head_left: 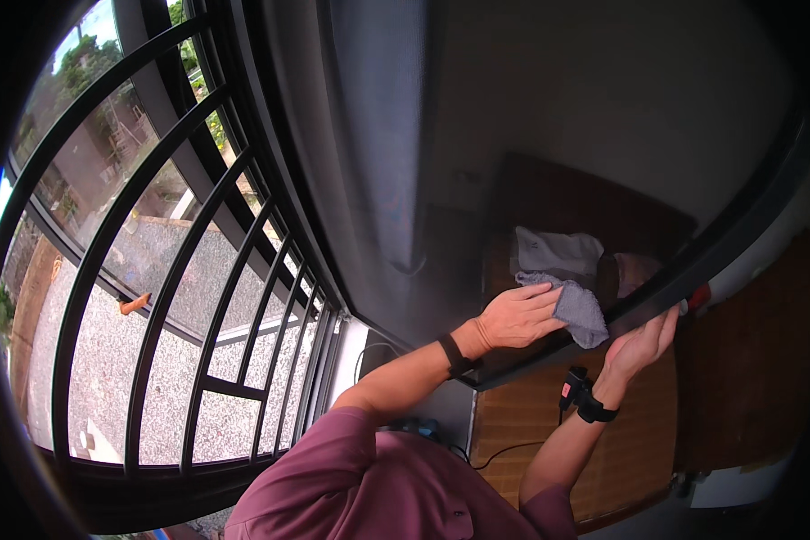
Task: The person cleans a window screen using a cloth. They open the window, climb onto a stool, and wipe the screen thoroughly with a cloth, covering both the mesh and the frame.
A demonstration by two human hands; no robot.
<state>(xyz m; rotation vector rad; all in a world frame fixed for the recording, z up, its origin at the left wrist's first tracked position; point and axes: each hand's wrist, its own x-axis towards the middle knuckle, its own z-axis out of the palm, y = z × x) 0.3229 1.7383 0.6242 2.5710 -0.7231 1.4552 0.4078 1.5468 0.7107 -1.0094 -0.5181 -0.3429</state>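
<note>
My left hand [517, 315] presses a grey cloth [580, 310] flat against the dark glass pane [378, 180] of a sliding window. My right hand [641, 345] grips the lower edge of the pane's black frame [702, 256], fingers curled around it, just right of the cloth. Both wrists wear black bands, and a small black device [574, 387] sits by the right wrist. My maroon sleeves come in from the lower edge.
Curved black window bars [180, 270] fill the left, with a gravel roof and trees beyond. Below the pane lie a woven mat [522, 423] and a thin black cable [504, 450]. A pale folded cloth [558, 252] shows behind the glass. A small red thing [700, 295] sits by the frame.
</note>
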